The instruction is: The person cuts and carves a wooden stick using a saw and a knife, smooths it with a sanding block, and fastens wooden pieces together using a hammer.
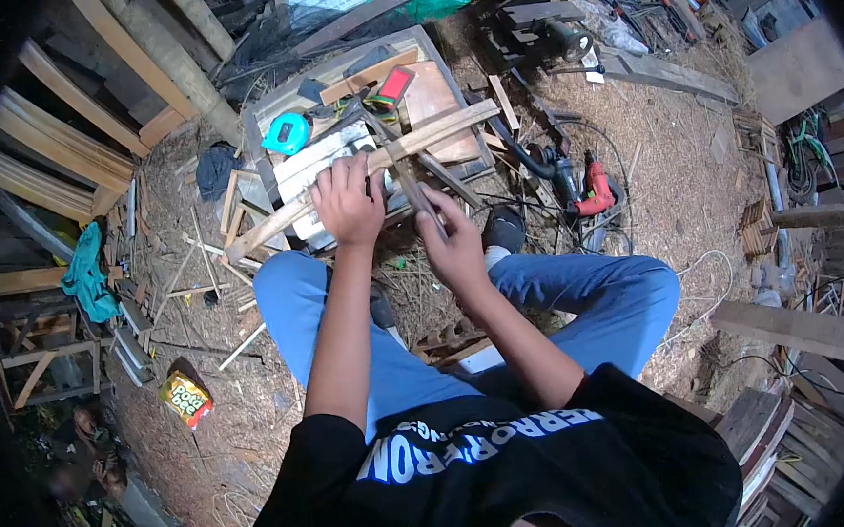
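My left hand [349, 202] is closed over a long pale wooden strip [450, 128], which lies slantwise above a low work table [255, 138]. In my right hand [454, 242] is a dark, narrow flat bar [408, 178]. This bar crosses the strip just right of my left hand; its exact kind is unclear. Beyond the strip, a teal tape measure [287, 133] and a red-faced rectangular object [396, 85] sit on the table. A white board [303, 174] lies partly hidden beneath my left hand.
A red and dark power tool [593, 188] with a cord rests on the shavings-covered ground at right. Wood offcuts [232, 203] and a yellow snack packet [187, 398] lie to the left. Long timbers [66, 141] lean at upper left; planks [799, 330] line the right.
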Action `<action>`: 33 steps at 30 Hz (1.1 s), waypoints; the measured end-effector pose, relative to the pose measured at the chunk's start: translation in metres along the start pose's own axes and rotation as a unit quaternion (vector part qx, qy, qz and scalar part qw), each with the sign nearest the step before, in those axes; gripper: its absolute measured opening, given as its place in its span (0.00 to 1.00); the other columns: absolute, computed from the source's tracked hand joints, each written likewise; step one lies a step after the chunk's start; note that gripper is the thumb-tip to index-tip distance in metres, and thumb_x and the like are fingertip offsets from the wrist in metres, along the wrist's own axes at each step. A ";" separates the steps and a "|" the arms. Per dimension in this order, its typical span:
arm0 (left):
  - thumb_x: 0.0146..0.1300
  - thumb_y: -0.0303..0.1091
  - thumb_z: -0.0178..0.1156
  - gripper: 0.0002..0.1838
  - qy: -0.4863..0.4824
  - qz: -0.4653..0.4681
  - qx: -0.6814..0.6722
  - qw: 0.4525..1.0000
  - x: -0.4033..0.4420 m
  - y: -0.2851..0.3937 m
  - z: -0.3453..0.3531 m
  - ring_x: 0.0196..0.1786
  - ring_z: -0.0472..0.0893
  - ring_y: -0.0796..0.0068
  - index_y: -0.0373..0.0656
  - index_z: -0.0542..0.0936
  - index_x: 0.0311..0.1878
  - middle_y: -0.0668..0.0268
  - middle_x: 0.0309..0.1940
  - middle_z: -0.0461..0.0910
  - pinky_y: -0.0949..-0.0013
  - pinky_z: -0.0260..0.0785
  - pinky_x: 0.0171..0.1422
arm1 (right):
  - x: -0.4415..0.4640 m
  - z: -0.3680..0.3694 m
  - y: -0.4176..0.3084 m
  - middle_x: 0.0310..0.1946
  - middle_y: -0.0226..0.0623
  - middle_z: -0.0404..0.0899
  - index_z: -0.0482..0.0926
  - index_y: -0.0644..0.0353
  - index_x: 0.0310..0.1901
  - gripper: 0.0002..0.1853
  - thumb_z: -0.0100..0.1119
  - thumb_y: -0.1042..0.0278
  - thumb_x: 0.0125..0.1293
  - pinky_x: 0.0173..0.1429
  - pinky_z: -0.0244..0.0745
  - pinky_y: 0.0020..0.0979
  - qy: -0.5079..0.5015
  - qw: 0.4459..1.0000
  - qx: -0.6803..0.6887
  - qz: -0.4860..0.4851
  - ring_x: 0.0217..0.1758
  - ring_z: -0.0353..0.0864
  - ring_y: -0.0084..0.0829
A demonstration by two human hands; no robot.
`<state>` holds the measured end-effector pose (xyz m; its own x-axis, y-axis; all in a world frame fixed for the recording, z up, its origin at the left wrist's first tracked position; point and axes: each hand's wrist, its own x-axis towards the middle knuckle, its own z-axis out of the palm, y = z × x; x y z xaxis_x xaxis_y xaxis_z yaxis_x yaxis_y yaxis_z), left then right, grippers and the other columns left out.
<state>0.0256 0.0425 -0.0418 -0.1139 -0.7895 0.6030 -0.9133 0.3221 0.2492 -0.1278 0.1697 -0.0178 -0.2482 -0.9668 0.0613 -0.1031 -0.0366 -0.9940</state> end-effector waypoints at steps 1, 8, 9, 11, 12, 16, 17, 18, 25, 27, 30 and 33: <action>0.66 0.45 0.71 0.20 -0.002 -0.005 0.003 1.000 0.000 0.000 0.000 0.53 0.78 0.57 0.54 0.86 0.60 0.66 0.47 0.82 0.53 0.66 0.58 | -0.002 0.001 -0.002 0.60 0.52 0.88 0.78 0.65 0.70 0.21 0.62 0.71 0.79 0.68 0.79 0.35 0.000 1.000 0.006 -0.001 0.63 0.88 0.36; 0.65 0.45 0.71 0.20 -0.002 0.000 0.010 1.000 -0.002 0.003 -0.002 0.52 0.78 0.57 0.54 0.86 0.60 0.66 0.46 0.82 0.53 0.66 0.57 | -0.023 -0.010 0.011 0.60 0.53 0.88 0.79 0.64 0.70 0.22 0.62 0.70 0.78 0.69 0.78 0.37 0.016 0.999 -0.045 -0.020 0.66 0.88 0.40; 0.65 0.46 0.71 0.20 0.000 0.002 0.018 1.000 0.000 0.003 -0.003 0.51 0.78 0.58 0.54 0.86 0.59 0.67 0.46 0.82 0.53 0.66 0.56 | 0.006 0.002 0.000 0.58 0.51 0.88 0.79 0.64 0.70 0.21 0.61 0.70 0.79 0.67 0.79 0.36 0.015 0.998 -0.050 -0.019 0.64 0.88 0.37; 0.65 0.47 0.71 0.21 0.003 0.004 0.025 1.000 0.001 -0.001 0.001 0.50 0.78 0.58 0.54 0.87 0.59 0.67 0.45 0.81 0.53 0.65 0.55 | 0.000 -0.001 -0.002 0.58 0.52 0.88 0.79 0.65 0.69 0.21 0.61 0.71 0.79 0.66 0.80 0.35 -0.004 0.999 -0.029 0.020 0.63 0.88 0.35; 0.64 0.46 0.72 0.21 -0.003 0.000 0.021 1.000 0.002 -0.001 0.001 0.50 0.78 0.58 0.54 0.87 0.59 0.67 0.45 0.81 0.53 0.66 0.56 | -0.001 0.000 -0.005 0.58 0.52 0.88 0.80 0.65 0.69 0.20 0.60 0.71 0.79 0.66 0.80 0.34 -0.010 0.999 -0.017 0.038 0.62 0.88 0.35; 0.63 0.46 0.72 0.20 0.004 -0.018 0.019 1.000 0.003 -0.001 0.005 0.52 0.78 0.57 0.55 0.87 0.58 0.66 0.46 0.82 0.52 0.66 0.58 | -0.078 -0.029 0.018 0.56 0.39 0.87 0.75 0.67 0.74 0.24 0.60 0.73 0.79 0.54 0.79 0.27 -0.004 0.998 -0.014 0.066 0.50 0.83 0.22; 0.64 0.46 0.72 0.20 0.016 -0.025 0.028 0.999 0.004 -0.002 0.010 0.52 0.78 0.57 0.55 0.87 0.58 0.66 0.46 0.82 0.52 0.66 0.58 | -0.076 -0.024 0.024 0.56 0.39 0.87 0.75 0.66 0.74 0.24 0.61 0.73 0.79 0.53 0.79 0.26 0.015 0.999 -0.029 0.037 0.49 0.83 0.21; 0.65 0.47 0.71 0.20 0.031 -0.032 0.037 0.998 0.006 -0.003 0.015 0.52 0.78 0.57 0.55 0.87 0.58 0.67 0.46 0.82 0.53 0.66 0.57 | -0.062 -0.012 0.022 0.55 0.38 0.87 0.75 0.65 0.75 0.25 0.61 0.73 0.79 0.52 0.78 0.25 0.032 0.998 -0.044 0.005 0.47 0.82 0.20; 0.66 0.47 0.70 0.19 0.004 -0.002 0.015 1.000 -0.002 0.004 0.003 0.52 0.78 0.58 0.53 0.87 0.58 0.67 0.47 0.81 0.52 0.66 0.57 | -0.071 -0.054 0.014 0.58 0.44 0.89 0.78 0.64 0.72 0.23 0.63 0.74 0.79 0.61 0.79 0.27 -0.021 0.988 0.059 0.139 0.59 0.85 0.23; 0.62 0.44 0.73 0.21 0.001 0.007 -0.010 1.000 -0.001 0.003 -0.002 0.52 0.78 0.57 0.53 0.87 0.58 0.67 0.47 0.82 0.52 0.66 0.58 | -0.074 -0.056 0.009 0.58 0.45 0.89 0.78 0.64 0.72 0.23 0.63 0.73 0.79 0.64 0.78 0.28 -0.028 0.993 0.031 0.107 0.60 0.84 0.24; 0.63 0.44 0.73 0.20 0.001 0.001 -0.017 1.000 -0.004 0.003 -0.004 0.52 0.78 0.57 0.53 0.87 0.58 0.66 0.46 0.82 0.52 0.66 0.57 | -0.082 -0.040 0.001 0.59 0.49 0.89 0.78 0.65 0.72 0.23 0.63 0.71 0.78 0.67 0.78 0.31 0.005 0.998 0.003 0.062 0.63 0.86 0.28; 0.65 0.45 0.71 0.20 0.019 0.014 0.004 1.000 -0.003 0.004 -0.002 0.50 0.78 0.57 0.52 0.88 0.58 0.66 0.45 0.82 0.53 0.65 0.54 | -0.085 -0.033 0.002 0.58 0.49 0.90 0.79 0.65 0.72 0.23 0.62 0.71 0.79 0.65 0.79 0.31 0.006 0.995 -0.022 0.097 0.59 0.88 0.28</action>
<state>0.0233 0.0475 -0.0411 -0.1244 -0.7606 0.6372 -0.9129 0.3394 0.2268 -0.1384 0.2597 -0.0222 -0.2792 -0.9515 -0.1295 -0.0942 0.1614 -0.9824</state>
